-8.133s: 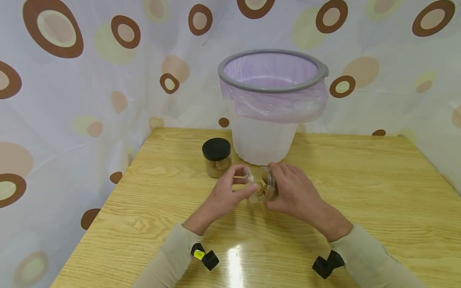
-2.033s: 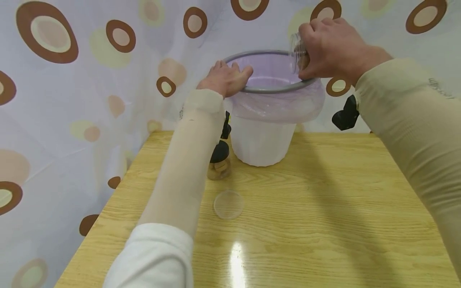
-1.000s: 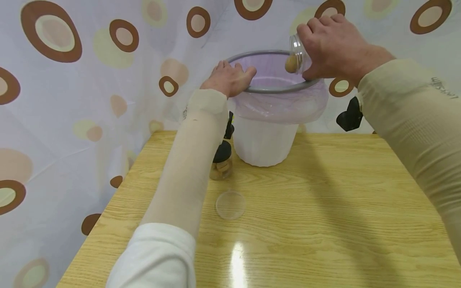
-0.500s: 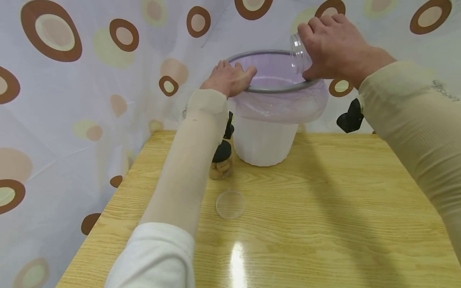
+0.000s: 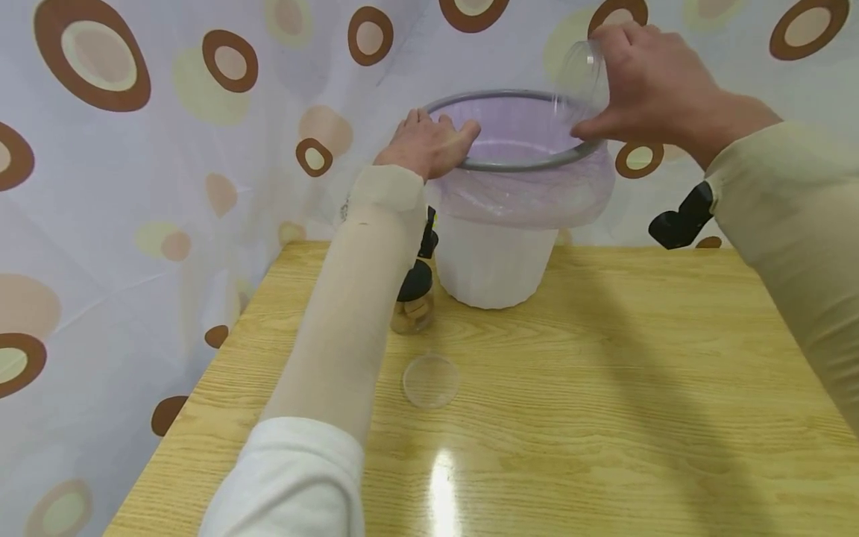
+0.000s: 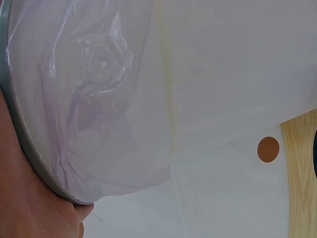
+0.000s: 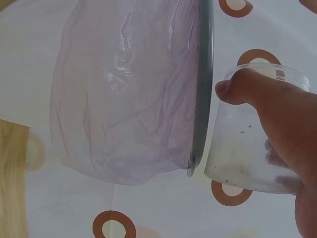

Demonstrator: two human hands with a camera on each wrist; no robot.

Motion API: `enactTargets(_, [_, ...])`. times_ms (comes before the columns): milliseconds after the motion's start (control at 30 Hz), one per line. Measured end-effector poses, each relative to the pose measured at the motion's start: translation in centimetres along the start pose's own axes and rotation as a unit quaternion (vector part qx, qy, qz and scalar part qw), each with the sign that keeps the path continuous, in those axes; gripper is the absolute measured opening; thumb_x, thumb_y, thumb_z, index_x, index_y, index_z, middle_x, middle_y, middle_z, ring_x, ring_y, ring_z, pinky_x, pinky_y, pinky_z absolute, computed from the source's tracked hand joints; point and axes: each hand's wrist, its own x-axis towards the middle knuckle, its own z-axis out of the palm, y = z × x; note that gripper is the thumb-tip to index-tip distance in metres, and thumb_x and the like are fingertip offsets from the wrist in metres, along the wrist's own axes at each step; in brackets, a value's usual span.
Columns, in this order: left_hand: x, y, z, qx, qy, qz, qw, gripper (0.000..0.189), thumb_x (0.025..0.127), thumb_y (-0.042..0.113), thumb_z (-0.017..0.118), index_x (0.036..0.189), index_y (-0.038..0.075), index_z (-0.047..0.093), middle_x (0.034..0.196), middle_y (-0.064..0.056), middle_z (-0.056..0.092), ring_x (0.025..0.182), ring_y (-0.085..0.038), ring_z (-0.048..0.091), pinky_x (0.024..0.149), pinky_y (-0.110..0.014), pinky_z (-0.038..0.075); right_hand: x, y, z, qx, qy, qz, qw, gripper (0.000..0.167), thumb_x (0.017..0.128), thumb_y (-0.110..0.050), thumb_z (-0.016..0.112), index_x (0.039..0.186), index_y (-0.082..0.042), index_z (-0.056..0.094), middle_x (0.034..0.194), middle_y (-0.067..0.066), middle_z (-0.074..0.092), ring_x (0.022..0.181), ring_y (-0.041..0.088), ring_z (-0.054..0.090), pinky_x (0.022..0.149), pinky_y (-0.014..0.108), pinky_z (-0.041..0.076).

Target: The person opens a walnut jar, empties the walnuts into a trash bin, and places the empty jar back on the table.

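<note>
I see a close-fitting beige left sleeve (image 5: 335, 298) running out from under a looser white outer sleeve (image 5: 288, 470), with a dark marking too small for me to read beside its cuff. The right sleeve (image 5: 792, 216) is beige too, creased along its length. Past the cuffs, the left hand (image 5: 428, 145) and right hand (image 5: 661, 89) are bare. Black, angular wrist cameras (image 5: 681, 222) sit below both cuffs, a yellow fleck on the left one.

The bin (image 5: 493, 265) is white, its rim (image 5: 523, 166) grey, its liner (image 5: 530, 198) lilac, the backdrop (image 5: 161, 153) brown-ringed.

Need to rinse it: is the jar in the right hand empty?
Empty but for specks: the right-wrist view shows nothing else inside the clear jar.
</note>
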Motion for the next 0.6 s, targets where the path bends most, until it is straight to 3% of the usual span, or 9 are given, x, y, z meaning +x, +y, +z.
enactTargets(267, [-0.1,-0.2,-0.2,0.004,0.007,0.005,1.0,0.079,0.098,0.059,0.001,0.16,0.01,0.003,0.166,-0.019,0.002,0.154,-0.028,0.001,0.126,-0.037,0.002,-1.0,0.1,-0.4,0.074,0.002,0.014,0.9972,0.097,0.078,-0.034,0.079,0.148,0.005,0.024,0.129,0.032,0.045,0.11,0.047,0.044,0.094,0.062,0.04])
enactTargets(600, [-0.2,-0.4,-0.1,0.004,0.01,0.008,0.9999,0.078,0.099,0.058,0.002,0.16,0.01,0.007,0.166,-0.019,0.004,0.154,-0.029,0.002,0.126,-0.038,0.001,-2.4,0.2,-0.1,0.151,0.025,0.017,0.988,0.092,0.079,-0.031,0.08,0.148,0.003,0.031,0.137,0.027,0.045,0.116,0.043,0.045,0.095,0.058,0.037])
